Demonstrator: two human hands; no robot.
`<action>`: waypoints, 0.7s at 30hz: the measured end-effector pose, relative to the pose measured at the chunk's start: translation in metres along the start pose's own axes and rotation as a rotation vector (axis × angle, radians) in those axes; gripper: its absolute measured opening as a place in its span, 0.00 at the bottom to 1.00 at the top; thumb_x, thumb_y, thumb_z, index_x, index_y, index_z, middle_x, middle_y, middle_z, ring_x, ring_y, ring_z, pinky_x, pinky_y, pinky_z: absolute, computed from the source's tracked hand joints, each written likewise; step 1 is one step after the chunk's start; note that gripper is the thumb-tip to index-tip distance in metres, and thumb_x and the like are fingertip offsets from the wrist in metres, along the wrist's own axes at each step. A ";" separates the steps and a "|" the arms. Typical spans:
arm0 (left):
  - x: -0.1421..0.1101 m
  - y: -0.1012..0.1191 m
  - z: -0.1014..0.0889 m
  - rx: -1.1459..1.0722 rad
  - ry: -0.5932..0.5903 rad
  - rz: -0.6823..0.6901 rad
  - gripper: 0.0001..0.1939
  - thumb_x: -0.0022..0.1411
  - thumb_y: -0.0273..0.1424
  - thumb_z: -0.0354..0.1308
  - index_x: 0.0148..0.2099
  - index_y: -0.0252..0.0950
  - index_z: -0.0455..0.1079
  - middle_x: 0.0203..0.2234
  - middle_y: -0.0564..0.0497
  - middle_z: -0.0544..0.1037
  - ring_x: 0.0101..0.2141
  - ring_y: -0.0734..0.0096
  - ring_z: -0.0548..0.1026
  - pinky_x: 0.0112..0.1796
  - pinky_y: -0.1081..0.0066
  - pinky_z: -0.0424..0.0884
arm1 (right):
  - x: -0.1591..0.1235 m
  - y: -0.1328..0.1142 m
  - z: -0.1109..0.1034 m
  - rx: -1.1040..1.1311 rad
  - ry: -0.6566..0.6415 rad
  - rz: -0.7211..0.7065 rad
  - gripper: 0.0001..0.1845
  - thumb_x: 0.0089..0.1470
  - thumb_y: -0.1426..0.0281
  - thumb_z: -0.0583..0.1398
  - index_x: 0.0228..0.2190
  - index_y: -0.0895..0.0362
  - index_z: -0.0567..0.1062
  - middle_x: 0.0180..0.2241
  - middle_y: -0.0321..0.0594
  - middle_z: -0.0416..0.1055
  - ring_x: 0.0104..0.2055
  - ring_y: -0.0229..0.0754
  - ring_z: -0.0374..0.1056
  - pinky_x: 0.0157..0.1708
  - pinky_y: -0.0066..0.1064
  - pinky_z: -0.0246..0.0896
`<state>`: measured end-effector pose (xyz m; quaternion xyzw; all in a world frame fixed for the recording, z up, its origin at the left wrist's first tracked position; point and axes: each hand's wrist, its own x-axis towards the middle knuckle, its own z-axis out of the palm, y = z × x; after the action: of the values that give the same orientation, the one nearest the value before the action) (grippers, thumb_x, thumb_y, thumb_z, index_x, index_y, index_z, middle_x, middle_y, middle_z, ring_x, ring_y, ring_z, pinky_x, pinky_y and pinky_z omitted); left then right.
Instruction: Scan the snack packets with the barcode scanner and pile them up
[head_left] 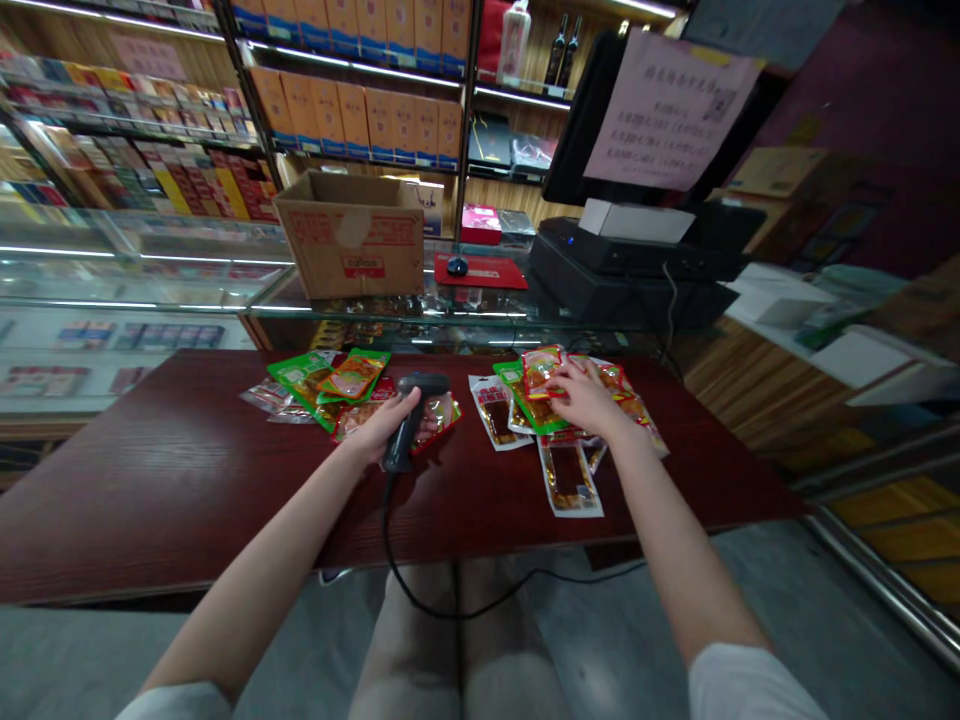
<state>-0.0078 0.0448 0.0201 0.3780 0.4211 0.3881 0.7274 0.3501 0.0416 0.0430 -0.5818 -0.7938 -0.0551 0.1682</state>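
Note:
My left hand [384, 428] is closed round the grip of a black corded barcode scanner [411, 418], held over the dark red table [150, 480]. Just under the scanner's head lies a red snack packet [439, 418]. To its left sits a pile of green and red snack packets [330, 385]. My right hand [583, 395] rests with fingers bent on a second pile of packets [547, 400], pinching the edge of a red-topped packet [541, 368]. A clear packet with a dark red filling [570, 478] lies nearest to me.
A glass counter behind the table carries an open cardboard box [352, 240], a red mouse pad with a mouse [457, 266] and a black till with a screen [630, 260]. Shelves of boxed goods [360, 110] line the back wall. The scanner's cable [450, 600] hangs over my knees.

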 end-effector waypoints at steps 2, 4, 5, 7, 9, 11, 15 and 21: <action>0.006 0.001 0.005 0.026 0.021 0.015 0.18 0.64 0.42 0.58 0.36 0.29 0.70 0.27 0.43 0.79 0.25 0.69 0.78 0.27 0.73 0.75 | -0.001 -0.012 -0.006 -0.056 -0.009 0.008 0.09 0.54 0.69 0.58 0.35 0.56 0.79 0.44 0.45 0.71 0.54 0.52 0.64 0.65 0.58 0.35; 0.009 0.004 0.010 0.041 0.026 0.032 0.18 0.63 0.42 0.58 0.35 0.29 0.71 0.26 0.43 0.79 0.22 0.71 0.77 0.24 0.74 0.74 | 0.002 -0.033 -0.007 -0.049 0.027 0.033 0.11 0.58 0.68 0.56 0.35 0.57 0.78 0.47 0.48 0.72 0.56 0.52 0.64 0.65 0.56 0.39; 0.009 0.006 0.012 0.036 0.023 0.046 0.18 0.63 0.43 0.58 0.36 0.29 0.71 0.26 0.44 0.78 0.21 0.71 0.77 0.23 0.74 0.74 | 0.005 -0.046 -0.004 -0.016 0.047 0.040 0.13 0.59 0.69 0.54 0.39 0.58 0.77 0.49 0.49 0.71 0.57 0.51 0.63 0.64 0.52 0.45; 0.006 0.012 0.014 0.004 0.033 0.092 0.18 0.63 0.43 0.58 0.37 0.30 0.71 0.24 0.46 0.78 0.20 0.71 0.76 0.23 0.73 0.74 | 0.014 -0.078 0.010 0.130 -0.028 0.066 0.17 0.60 0.68 0.54 0.50 0.58 0.72 0.53 0.50 0.70 0.56 0.49 0.65 0.57 0.43 0.57; -0.002 0.018 0.012 -0.024 0.054 0.122 0.21 0.63 0.46 0.57 0.38 0.30 0.71 0.20 0.48 0.75 0.19 0.72 0.74 0.22 0.74 0.73 | 0.026 -0.113 0.033 0.299 -0.152 0.137 0.27 0.59 0.64 0.57 0.58 0.58 0.64 0.53 0.50 0.71 0.54 0.48 0.68 0.53 0.39 0.61; -0.013 0.021 0.008 -0.037 0.091 0.124 0.23 0.63 0.48 0.55 0.38 0.30 0.72 0.18 0.49 0.73 0.17 0.74 0.71 0.20 0.74 0.71 | 0.040 -0.142 0.058 0.343 -0.239 0.177 0.42 0.53 0.53 0.62 0.61 0.61 0.59 0.57 0.56 0.67 0.57 0.55 0.65 0.55 0.42 0.59; -0.034 0.021 -0.006 -0.071 0.119 0.134 0.22 0.63 0.48 0.54 0.37 0.31 0.70 0.17 0.51 0.71 0.16 0.75 0.68 0.17 0.75 0.68 | 0.067 -0.169 0.089 0.297 -0.349 0.346 0.59 0.42 0.46 0.67 0.62 0.70 0.54 0.62 0.69 0.56 0.65 0.65 0.54 0.60 0.47 0.52; -0.048 0.012 -0.015 -0.071 0.210 0.130 0.19 0.65 0.45 0.54 0.36 0.32 0.69 0.17 0.51 0.71 0.15 0.75 0.68 0.18 0.75 0.68 | 0.075 -0.160 0.093 0.298 -0.427 0.470 0.52 0.32 0.54 0.73 0.56 0.59 0.62 0.60 0.62 0.57 0.64 0.61 0.55 0.57 0.48 0.55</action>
<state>-0.0411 0.0105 0.0411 0.3356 0.4557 0.4864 0.6657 0.1602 0.0856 -0.0023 -0.7162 -0.6547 0.2246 0.0894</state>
